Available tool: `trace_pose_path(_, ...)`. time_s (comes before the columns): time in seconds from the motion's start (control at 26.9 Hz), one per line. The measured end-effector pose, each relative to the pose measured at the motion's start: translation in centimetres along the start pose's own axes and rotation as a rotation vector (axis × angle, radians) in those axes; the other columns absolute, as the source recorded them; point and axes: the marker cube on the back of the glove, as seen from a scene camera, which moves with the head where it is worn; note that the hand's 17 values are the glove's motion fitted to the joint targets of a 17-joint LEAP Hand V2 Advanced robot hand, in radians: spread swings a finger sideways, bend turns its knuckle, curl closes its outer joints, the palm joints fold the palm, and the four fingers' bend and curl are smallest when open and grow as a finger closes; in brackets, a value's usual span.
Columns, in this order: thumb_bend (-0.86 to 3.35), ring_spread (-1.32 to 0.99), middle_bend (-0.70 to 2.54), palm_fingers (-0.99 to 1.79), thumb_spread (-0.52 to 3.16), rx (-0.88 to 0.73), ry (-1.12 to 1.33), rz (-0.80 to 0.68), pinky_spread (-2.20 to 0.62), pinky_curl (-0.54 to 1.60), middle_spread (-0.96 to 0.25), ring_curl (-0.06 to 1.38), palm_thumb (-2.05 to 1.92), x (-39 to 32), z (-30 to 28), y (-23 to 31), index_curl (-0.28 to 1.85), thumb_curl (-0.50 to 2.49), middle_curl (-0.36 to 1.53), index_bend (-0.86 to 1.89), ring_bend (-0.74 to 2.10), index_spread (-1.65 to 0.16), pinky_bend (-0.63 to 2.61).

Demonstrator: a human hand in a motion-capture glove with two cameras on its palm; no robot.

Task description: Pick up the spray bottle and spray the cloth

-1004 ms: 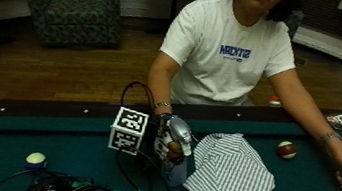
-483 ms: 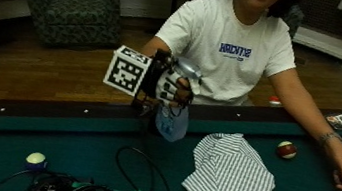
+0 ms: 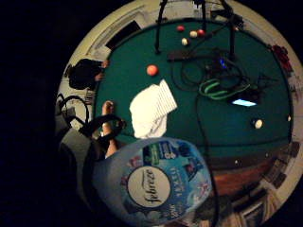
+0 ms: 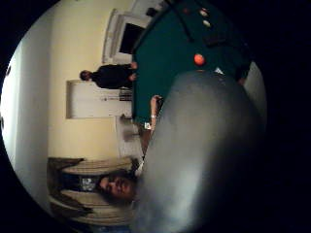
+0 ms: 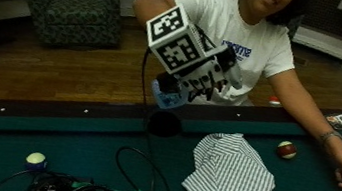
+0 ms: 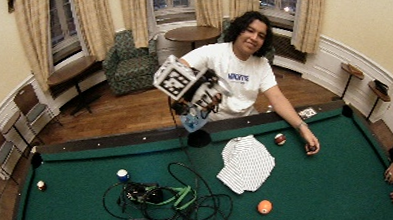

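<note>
A games lounge: green pool table (image 6: 333,184), armchair (image 6: 131,63), curtained windows (image 6: 171,1).

We see matt green felt on the counter (image 5: 9,143), edged by a smooth dark wood rail (image 5: 34,109). The striped cloth (image 5: 230,177) is soft woven fabric, lying in folds. The spray bottle (image 3: 156,184) is pale translucent plastic with a glossy printed label. The balls (image 5: 286,149) look polished, and the floor (image 5: 60,72) is wood boards with a sheen.
</note>
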Motion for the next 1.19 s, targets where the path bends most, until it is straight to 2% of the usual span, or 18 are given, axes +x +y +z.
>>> trace_pose_path(0.45, -0.03, -0.18, 0.44, 1.14, 0.95, -0.448, 0.383, 0.124, 0.04, 0.18, -0.19, 0.41, 0.72, 0.3, 13.9, -1.4, 0.47, 0.44, 0.46, 0.19, 0.44, -0.31, 0.13)
trace_pose_path(0.93, -0.03, -0.18, 0.44, 1.14, 0.95, -0.612, 0.564, 0.304, 0.04, 0.18, -0.19, 0.41, 0.72, 5.8, 24.4, -2.7, 0.47, 0.45, 0.46, 0.19, 0.44, -0.31, 0.13)
trace_pose_path(1.19, -0.03, -0.18, 0.44, 1.14, 0.95, -0.664, 0.553, 0.345, 0.04, 0.18, -0.19, 0.41, 0.72, 7.2, 25.7, -2.0, 0.47, 0.45, 0.46, 0.19, 0.44, -0.31, 0.13)
